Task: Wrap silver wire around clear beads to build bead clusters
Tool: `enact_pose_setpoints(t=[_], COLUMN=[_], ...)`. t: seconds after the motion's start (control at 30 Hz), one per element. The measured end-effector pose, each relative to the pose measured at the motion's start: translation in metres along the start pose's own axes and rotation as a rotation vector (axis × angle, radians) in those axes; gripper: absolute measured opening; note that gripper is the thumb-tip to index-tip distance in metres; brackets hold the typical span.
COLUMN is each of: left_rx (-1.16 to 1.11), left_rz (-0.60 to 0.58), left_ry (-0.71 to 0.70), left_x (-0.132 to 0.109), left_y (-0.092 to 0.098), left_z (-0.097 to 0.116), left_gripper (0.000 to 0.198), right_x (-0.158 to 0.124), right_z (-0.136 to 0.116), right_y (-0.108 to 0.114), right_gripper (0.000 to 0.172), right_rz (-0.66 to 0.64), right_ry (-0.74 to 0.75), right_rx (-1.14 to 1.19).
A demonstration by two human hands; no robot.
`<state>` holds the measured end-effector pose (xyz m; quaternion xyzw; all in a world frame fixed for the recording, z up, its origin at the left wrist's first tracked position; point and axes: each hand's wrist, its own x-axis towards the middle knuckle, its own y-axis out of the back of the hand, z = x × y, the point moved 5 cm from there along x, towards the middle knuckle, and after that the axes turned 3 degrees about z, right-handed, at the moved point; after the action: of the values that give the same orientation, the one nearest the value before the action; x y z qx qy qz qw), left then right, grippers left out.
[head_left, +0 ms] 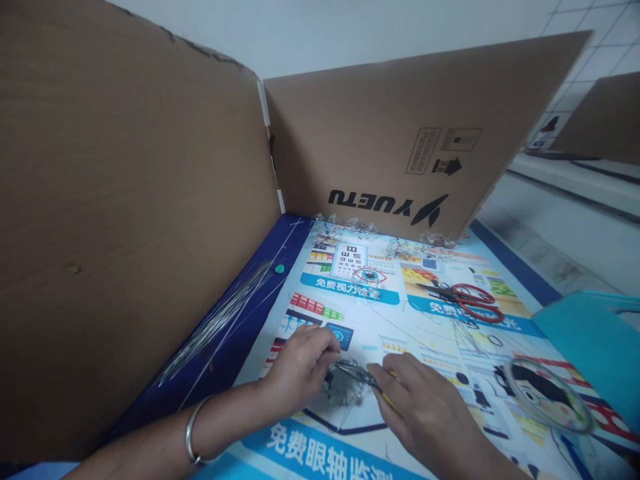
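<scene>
My right hand is wrapped round a pair of pliers with yellow handles. The jaws point left, toward my left hand, whose fingers are pinched together. Between the two hands is a small tangled piece of bent wire, held in my left fingertips and meeting the plier jaws. Its exact shape is blurred, and I cannot tell whether the jaws grip it. My left wrist wears a silver bangle.
Red-handled scissors lie on the printed sheet. Left of it is a bundle of thin wires with a green lump. Several clear wiry pieces line the back cardboard. A clear round object sits at right.
</scene>
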<state>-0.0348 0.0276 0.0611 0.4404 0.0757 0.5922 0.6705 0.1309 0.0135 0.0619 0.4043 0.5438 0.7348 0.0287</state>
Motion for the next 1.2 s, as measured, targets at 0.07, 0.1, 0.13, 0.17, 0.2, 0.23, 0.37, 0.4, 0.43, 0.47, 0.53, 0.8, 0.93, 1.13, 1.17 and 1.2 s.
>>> enact_pose_setpoints(t=[0.07,0.1,0.13,0.17,0.2,0.23,0.37,0.4,0.43,0.47,0.53,0.8,0.93,1.13,1.17,1.2], left_rx=[-0.001,0.000,0.001,0.004,0.008,0.014,0.040,0.045,0.048,0.050,0.051,0.048,0.043,0.036,0.037,0.037], left_rz=[0.002,0.004,0.006,0.007,0.008,0.010,0.005,0.004,0.003,0.001,0.003,-0.001,0.009,0.000,-0.002,-0.005], left_ry=[-0.003,-0.001,0.002,0.003,0.002,-0.002,-0.019,-0.022,-0.026,-0.031,-0.047,-0.063,-0.074,-0.081,-0.080,-0.078], left_x=[0.0004,0.0007,0.0009,0.0011,0.0011,0.0010,-0.0003,-0.0007,-0.0009,-0.0010,-0.0010,0.0002,-0.0004,-0.0004,-0.0003,-0.0002], left_y=[0.0006,0.0009,0.0011,0.0012,0.0012,0.0012,-0.0002,-0.0006,-0.0011,-0.0016,-0.0022,-0.0026,-0.0030,-0.0026,-0.0024,-0.0023], left_z=[0.0007,0.0007,0.0006,0.0004,0.0003,0.0002,-0.0002,-0.0004,-0.0006,-0.0007,-0.0005,0.0022,0.0026,0.0036,0.0039,0.0041], left_gripper=[0.016,0.016,0.016,0.016,0.016,0.016,0.015,0.015,0.015,0.015,0.015,0.015,0.016,0.017,0.017,0.017], right_x=[-0.0002,-0.0003,-0.0004,-0.0005,-0.0005,-0.0005,0.0000,0.0003,0.0006,0.0010,0.0019,-0.0001,-0.0010,0.0008,0.0008,0.0006], right_z=[-0.0003,-0.0003,-0.0002,-0.0001,0.0000,-0.0001,-0.0013,-0.0016,-0.0018,-0.0020,-0.0019,-0.0017,-0.0014,-0.0017,-0.0014,-0.0010], right_y=[0.0011,0.0018,0.0024,0.0028,0.0030,0.0030,0.0029,0.0031,0.0034,0.0038,0.0050,0.0032,0.0022,0.0034,0.0034,0.0032], right_gripper=[0.023,0.023,0.023,0.023,0.023,0.023,0.024,0.025,0.025,0.025,0.025,0.023,0.022,0.022,0.022,0.022], right_rz=[0.007,0.015,0.020,0.022,0.020,0.017,0.015,0.017,0.019,0.022,0.028,0.002,0.009,0.013,0.014,0.011], right_ry=[-0.004,-0.005,-0.005,-0.003,-0.002,0.001,0.016,0.017,0.017,0.015,0.008,-0.004,-0.004,-0.007,-0.010,-0.018], right_rx=[0.003,-0.002,-0.011,-0.020,-0.028,-0.035,-0.068,-0.077,-0.084,-0.089,-0.091,-0.058,-0.048,-0.014,-0.006,0.002])
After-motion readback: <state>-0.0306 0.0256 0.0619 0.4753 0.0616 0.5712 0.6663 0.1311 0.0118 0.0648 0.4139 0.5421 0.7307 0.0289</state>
